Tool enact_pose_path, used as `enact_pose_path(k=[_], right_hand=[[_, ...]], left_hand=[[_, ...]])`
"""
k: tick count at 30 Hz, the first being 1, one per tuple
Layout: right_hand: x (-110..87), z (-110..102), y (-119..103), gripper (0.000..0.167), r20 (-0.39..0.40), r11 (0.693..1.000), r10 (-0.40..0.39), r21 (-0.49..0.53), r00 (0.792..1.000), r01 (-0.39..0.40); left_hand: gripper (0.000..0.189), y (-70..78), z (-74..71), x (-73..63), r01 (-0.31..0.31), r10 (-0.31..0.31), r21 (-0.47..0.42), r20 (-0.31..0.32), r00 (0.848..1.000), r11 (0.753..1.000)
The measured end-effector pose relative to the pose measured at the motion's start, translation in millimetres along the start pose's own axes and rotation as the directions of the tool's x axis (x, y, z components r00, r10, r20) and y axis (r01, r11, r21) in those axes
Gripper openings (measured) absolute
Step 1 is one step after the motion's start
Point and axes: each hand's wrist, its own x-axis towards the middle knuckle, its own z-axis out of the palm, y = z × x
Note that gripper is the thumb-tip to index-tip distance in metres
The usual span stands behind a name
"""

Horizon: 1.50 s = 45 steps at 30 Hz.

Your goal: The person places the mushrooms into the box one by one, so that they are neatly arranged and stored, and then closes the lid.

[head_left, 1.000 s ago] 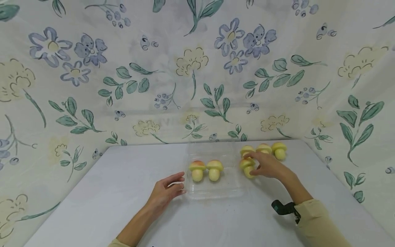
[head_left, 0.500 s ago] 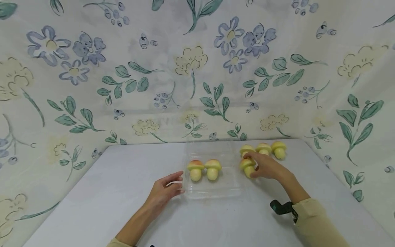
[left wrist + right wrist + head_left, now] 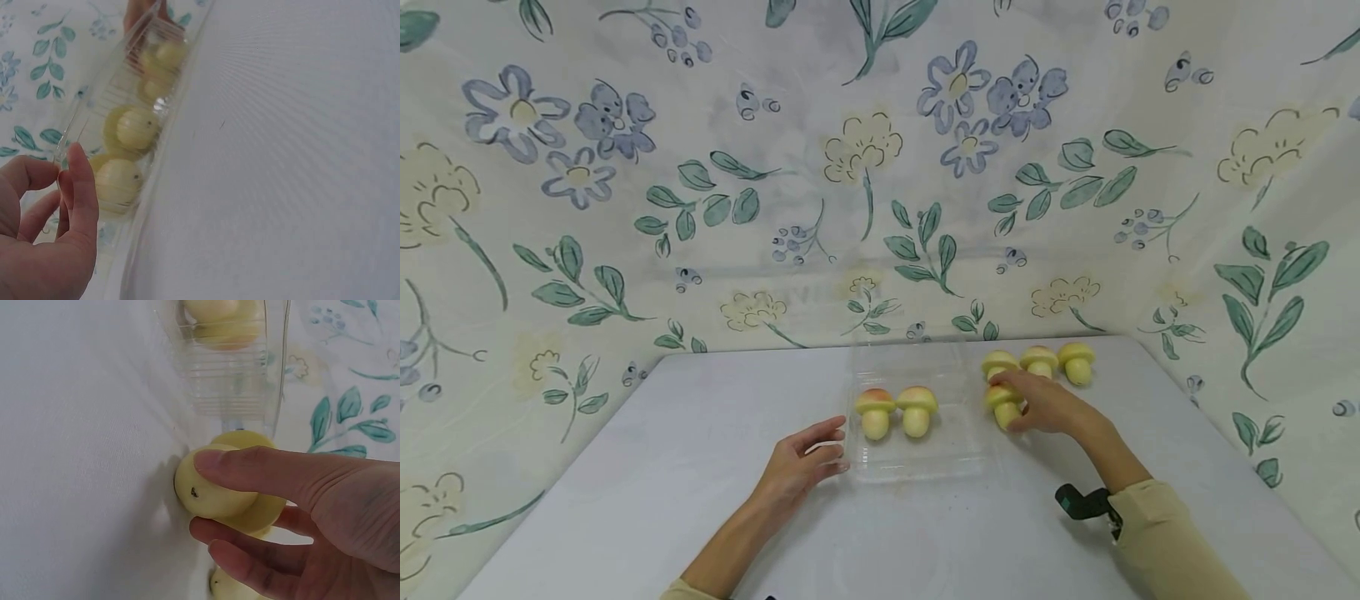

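A clear plastic box (image 3: 917,467) lies on the white table, with two yellow mushrooms (image 3: 876,425) side by side in its left half. Their caps have a reddish blush. At the left end of the box is my left hand (image 3: 797,467), its fingertips and thumb spread apart and touching the wall. Just right of the box, my right hand (image 3: 1048,404) holds another yellow mushroom (image 3: 1005,408). In the right wrist view its thumb presses on the pale stem (image 3: 212,497), with the fingers on the opposite side. The fingers partly hide this mushroom's cap.
Behind my right hand, a row of further yellow mushrooms (image 3: 1077,364) stands near the table's back edge; the hand overlaps some of them. The white table (image 3: 910,550) meets a floral cloth (image 3: 865,208) at the back. A black device (image 3: 1082,502) sits at my right cuff.
The two mushrooms in the box have shifted very slightly left. The mushroom under my right hand has turned a little, while both hands stay almost in place.
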Motion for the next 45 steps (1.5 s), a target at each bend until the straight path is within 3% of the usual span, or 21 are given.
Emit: enact_pose_path(k=[15, 20, 34, 45], right_hand=[[0.4, 0.5, 7.5, 0.067, 0.02, 0.999, 0.031, 0.028, 0.999, -0.032], [0.3, 4.2, 6.8, 0.066, 0.045, 0.998, 0.002, 0.062, 0.999, -0.005], [-0.2, 0.6, 6.9, 0.07, 0.044, 0.999, -0.029, -0.012, 0.999, 0.03], [-0.3, -1.1, 3.7, 0.072, 0.068, 0.999, -0.002, -0.041, 0.998, 0.005]], left_hand=[[0.055, -0.4, 0.3, -0.1, 0.01, -0.009, 0.003, -0.014, 1.0, 1.0], [0.055, -0.8, -1.6, -4.2, 0.011, -0.01, 0.012, -0.023, 1.0, 1.0], [0.055, -1.7, -0.1, 1.2, -0.008, 0.008, 0.014, -0.008, 1.0, 1.0], [0.055, -1.9, 0.5, 2.5, 0.004, -0.004, 0.002, -0.012, 1.0, 1.0]])
